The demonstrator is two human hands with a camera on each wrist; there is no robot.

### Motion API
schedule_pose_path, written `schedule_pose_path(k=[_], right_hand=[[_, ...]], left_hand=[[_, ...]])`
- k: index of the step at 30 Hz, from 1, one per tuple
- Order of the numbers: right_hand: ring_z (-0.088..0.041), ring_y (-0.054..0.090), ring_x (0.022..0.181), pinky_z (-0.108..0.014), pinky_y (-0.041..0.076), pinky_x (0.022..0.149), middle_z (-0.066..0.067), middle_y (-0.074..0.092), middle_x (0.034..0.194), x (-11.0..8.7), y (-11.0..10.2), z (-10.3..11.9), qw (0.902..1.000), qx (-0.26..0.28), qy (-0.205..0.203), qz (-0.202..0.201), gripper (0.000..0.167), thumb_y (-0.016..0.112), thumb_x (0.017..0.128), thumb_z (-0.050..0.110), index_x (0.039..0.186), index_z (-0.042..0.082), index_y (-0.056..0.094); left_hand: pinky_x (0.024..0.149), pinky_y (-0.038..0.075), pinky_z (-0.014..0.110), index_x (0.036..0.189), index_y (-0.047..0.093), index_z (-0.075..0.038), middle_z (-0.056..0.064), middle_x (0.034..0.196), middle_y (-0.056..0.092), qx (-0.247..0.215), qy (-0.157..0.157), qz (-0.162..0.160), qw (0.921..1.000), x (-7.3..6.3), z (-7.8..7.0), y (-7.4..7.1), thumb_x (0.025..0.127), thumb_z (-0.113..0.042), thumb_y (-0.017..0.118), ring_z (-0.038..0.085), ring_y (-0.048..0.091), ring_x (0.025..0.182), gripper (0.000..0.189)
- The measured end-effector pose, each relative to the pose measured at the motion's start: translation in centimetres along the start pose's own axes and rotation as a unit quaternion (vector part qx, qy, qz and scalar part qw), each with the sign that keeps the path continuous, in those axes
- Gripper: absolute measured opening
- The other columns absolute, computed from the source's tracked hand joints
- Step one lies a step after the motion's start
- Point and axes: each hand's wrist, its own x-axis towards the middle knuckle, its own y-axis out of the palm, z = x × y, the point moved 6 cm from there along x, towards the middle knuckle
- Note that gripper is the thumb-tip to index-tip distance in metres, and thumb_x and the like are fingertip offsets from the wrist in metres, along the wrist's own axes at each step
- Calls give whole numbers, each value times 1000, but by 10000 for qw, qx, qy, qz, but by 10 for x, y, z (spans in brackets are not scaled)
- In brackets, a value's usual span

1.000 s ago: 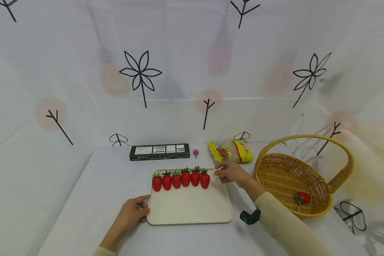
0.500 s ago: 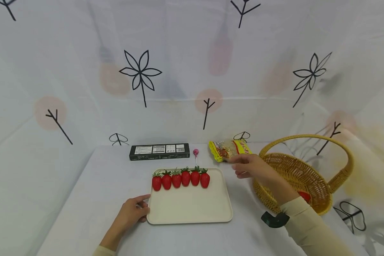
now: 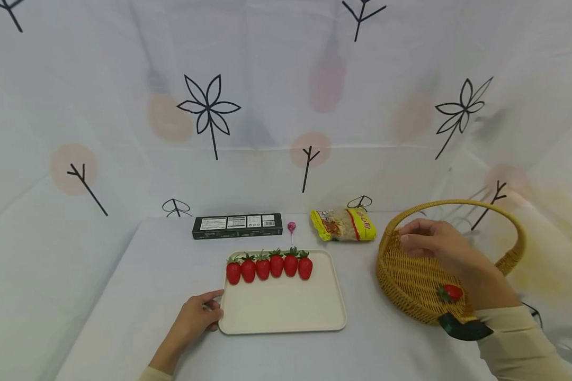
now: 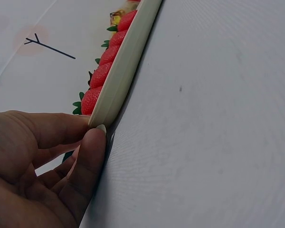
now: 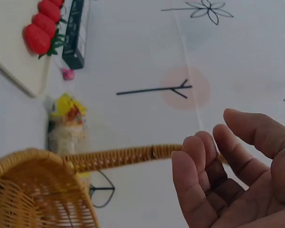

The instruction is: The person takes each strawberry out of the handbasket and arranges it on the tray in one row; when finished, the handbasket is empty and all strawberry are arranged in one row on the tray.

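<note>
My left hand [image 3: 196, 317] holds the left edge of a cream rectangular tray [image 3: 283, 309], thumb and index finger pinching the rim in the left wrist view. Along the tray's far side lies a row of several red strawberries [image 3: 276, 265], their green leaves pointing away from me. My right hand [image 3: 440, 247] hovers over a wicker basket [image 3: 394, 291] with nothing in its loosely bent fingers, as the right wrist view confirms. Inside the basket lies one strawberry [image 3: 453, 292], left of my right forearm. The arm covers part of the basket's right side.
Behind the tray are a black box [image 3: 238, 226], a pink lollipop [image 3: 292, 227] and a yellow-and-clear food packet [image 3: 343, 224]. The basket's tall arched handle [image 3: 457, 202] rises over its opening, close to my right hand. A printed white cloth hangs behind.
My right hand has moved right, from the tray's far right corner past the food packet to above the basket. The left hand, tray and row of strawberries stay put.
</note>
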Motion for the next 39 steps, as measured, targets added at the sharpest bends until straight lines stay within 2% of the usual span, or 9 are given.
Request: schedule_pose_path(k=[6,12,18,22,28,31,34,36,39], right_hand=[[-18,68,92,-31,60,80,0,69,99,-5,-31,-17,9999,8,-95,-79,26,64,101,19,117,-1,59],[-15,67,94,-31,60,80,0,66,108,0,-58,-35,9975,-664,234,-114,42,64,101,27,129,-2,54],[-14,65,91,-36,61,79,-3,63,109,11,-68,-41,9961,-809,304,200,46,64,101,24,133,-6,50],[-12,64,97,-36,60,83,-8,62,115,23,-67,-50,9933,-903,547,475,46,62,101,23,135,-6,50],[-14,62,97,-35,59,79,-15,62,120,32,-68,-65,9835,-1354,886,804,45,58,102,19,136,-9,49],[-13,60,82,-34,57,68,-11,64,103,34,-72,-71,9785,-1534,1060,884,44,56,102,17,136,-10,48],[-17,55,74,-35,54,64,-5,58,87,35,-73,-79,9713,-1591,1351,1141,50,59,102,21,139,-9,45],[-20,55,76,-38,54,66,-8,58,88,36,-74,-86,9635,-1670,1587,1365,57,62,100,25,143,-8,43],[-26,59,93,-43,56,75,-15,62,106,37,-76,-96,9513,-1876,1799,1657,68,66,98,33,146,-9,40]], left_hand=[[57,57,28,137,62,0,4,91,63,113,-82,-6,9999,1,1,-1,82,-2,71,15,61,64,56],[58,57,29,137,62,0,4,91,63,107,-53,11,9999,0,-1,1,82,-1,70,15,61,63,56],[58,57,28,137,63,-1,4,91,63,102,-40,11,9999,2,1,0,82,-1,70,15,61,64,56],[58,57,28,136,63,-2,4,91,63,77,-73,-13,9999,2,2,0,82,-2,71,15,61,65,55],[57,57,29,137,62,0,4,91,63,131,-87,39,9999,-1,2,1,81,-2,71,15,61,63,56],[57,57,29,136,62,0,4,90,63,99,-85,37,9999,-1,2,2,81,-1,71,15,61,63,56],[57,57,28,136,63,0,4,90,62,72,-95,1,9999,0,2,2,81,-1,71,15,61,63,56],[57,57,28,136,63,0,4,90,62,75,-65,-1,10000,0,1,1,81,-1,71,15,61,63,55],[57,57,29,136,62,1,4,90,62,99,-36,10,9999,1,1,1,82,-2,71,15,61,63,55]])
